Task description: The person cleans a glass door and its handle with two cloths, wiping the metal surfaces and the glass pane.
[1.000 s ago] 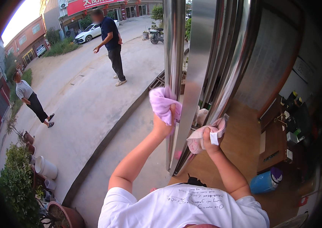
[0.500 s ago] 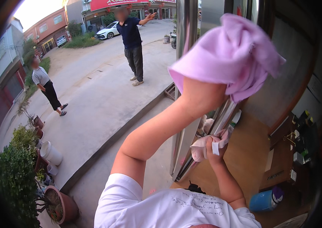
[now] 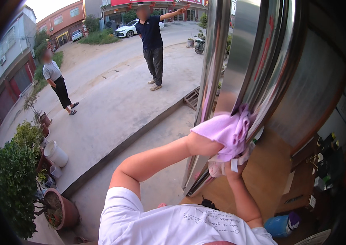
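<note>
A lilac cloth [image 3: 228,132] is bunched over my left hand [image 3: 206,143] and hides its fingers. It lies against the edge of a shiny metal door [image 3: 242,61]. Just below, my right hand [image 3: 234,170] grips a pale pink cloth [image 3: 217,168] beside the same metal edge. The lilac cloth partly covers the pink one, and a small white tag shows by my right hand.
Outside, one person [image 3: 152,45] stands with an arm stretched out and another [image 3: 55,79] stands farther left. Potted plants [image 3: 15,183] and a white bucket [image 3: 56,154] line the left side. A blue container [image 3: 277,226] stands indoors at lower right, below a brown desk [image 3: 299,192].
My left hand has come down with the lilac cloth, from high in front of the door to just above my right hand. The view has shifted slightly.
</note>
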### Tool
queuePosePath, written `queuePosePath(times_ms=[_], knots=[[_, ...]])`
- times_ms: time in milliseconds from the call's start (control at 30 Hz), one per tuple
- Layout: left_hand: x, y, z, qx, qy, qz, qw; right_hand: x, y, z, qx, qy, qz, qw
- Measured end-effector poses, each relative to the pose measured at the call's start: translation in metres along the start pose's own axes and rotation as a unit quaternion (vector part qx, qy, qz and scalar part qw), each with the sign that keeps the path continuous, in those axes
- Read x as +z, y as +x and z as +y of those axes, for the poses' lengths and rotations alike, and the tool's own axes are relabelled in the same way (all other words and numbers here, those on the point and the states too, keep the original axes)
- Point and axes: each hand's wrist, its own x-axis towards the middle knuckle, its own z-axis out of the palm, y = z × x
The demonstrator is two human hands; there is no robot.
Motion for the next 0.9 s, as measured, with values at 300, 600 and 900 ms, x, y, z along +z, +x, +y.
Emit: queuePosePath(times_ms=[300, 600, 900], knots=[[-0.064, 0.12, 0.047, 0.17, 0.359, 0.074, 0.915, -0.008, -0.024, 0.009, 0.148, 0.017, -0.089, 0.985], [-0.042, 0.105, 0.03, 0.214, 0.265, 0.176, 0.924, 0.001, -0.018, 0.012, 0.003, -0.019, -0.01, 1.0], [-0.01, 0.043, 0.004, 0.119, 0.142, 0.068, 0.98, 0.001, -0.041, 0.04, 0.044, 0.001, -0.006, 0.999]])
